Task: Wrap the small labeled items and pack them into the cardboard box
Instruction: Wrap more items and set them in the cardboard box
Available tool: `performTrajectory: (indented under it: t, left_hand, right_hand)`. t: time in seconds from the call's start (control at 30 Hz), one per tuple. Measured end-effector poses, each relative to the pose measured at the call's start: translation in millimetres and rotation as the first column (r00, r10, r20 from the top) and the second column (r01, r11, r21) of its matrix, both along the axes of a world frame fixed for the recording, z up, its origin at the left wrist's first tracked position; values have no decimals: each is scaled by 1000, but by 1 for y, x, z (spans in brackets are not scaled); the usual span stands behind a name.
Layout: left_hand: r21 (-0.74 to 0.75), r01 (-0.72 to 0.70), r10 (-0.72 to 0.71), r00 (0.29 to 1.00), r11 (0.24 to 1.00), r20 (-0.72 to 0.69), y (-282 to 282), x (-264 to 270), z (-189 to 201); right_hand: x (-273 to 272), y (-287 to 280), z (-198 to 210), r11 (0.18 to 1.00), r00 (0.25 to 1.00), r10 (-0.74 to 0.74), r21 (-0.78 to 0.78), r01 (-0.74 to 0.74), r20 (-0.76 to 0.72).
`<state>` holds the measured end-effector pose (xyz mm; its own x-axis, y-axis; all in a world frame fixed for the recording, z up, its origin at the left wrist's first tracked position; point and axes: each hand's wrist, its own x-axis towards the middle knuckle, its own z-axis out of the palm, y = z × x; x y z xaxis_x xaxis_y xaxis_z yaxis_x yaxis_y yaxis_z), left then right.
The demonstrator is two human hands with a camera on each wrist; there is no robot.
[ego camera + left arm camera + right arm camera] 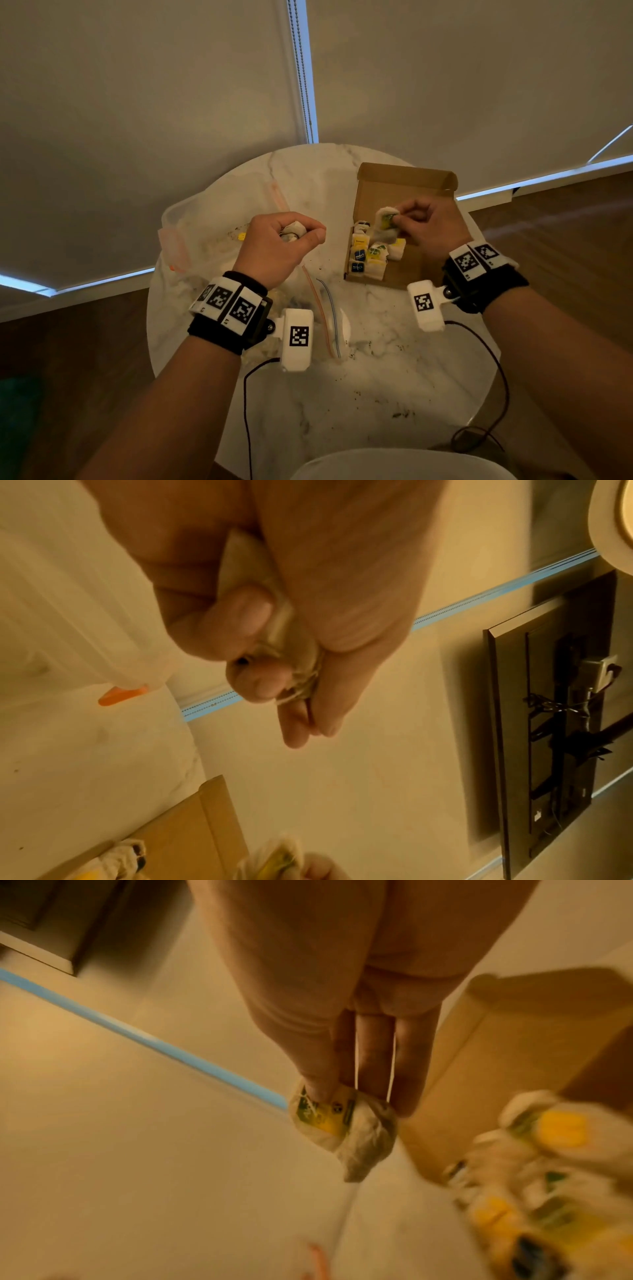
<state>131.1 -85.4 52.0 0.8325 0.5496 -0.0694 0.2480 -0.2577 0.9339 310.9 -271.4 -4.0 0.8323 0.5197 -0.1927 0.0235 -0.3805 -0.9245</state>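
My right hand (419,222) pinches a white wrapped item with a yellow-green label (386,221) (337,1123) above the open cardboard box (404,270). Several wrapped items with yellow and blue labels (368,255) (534,1172) lie packed in the box's left half. My left hand (284,240) is curled round another small white wrapped item (294,230) (291,647) above the clear plastic tub (191,219), left of the box.
The round marble table (376,383) carries a clear zip bag with orange and blue seal lines (329,318) in the middle and dark crumbs near the front. Window blinds hang behind. A white chair back (394,462) sits at the near edge.
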Motion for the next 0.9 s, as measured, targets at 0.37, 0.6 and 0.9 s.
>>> performTrajectory:
  t: [0.37,0.6,0.9]
  left_hand:
    - [-14,8,-9,998,1000,-64,4,21,-23]
    - [7,20,-20,997,1000,-71,7,25,-30]
    - [-28,5,-7,996,1000,-85,6,25,-33]
  right_hand:
    - [32,-7,-117,853,998,-56,-518,61,26]
    - [35,3,-133,866,988,-154,-484,127,-16]
    - [33,3,-125,782,990,-140,-614,106,-6]
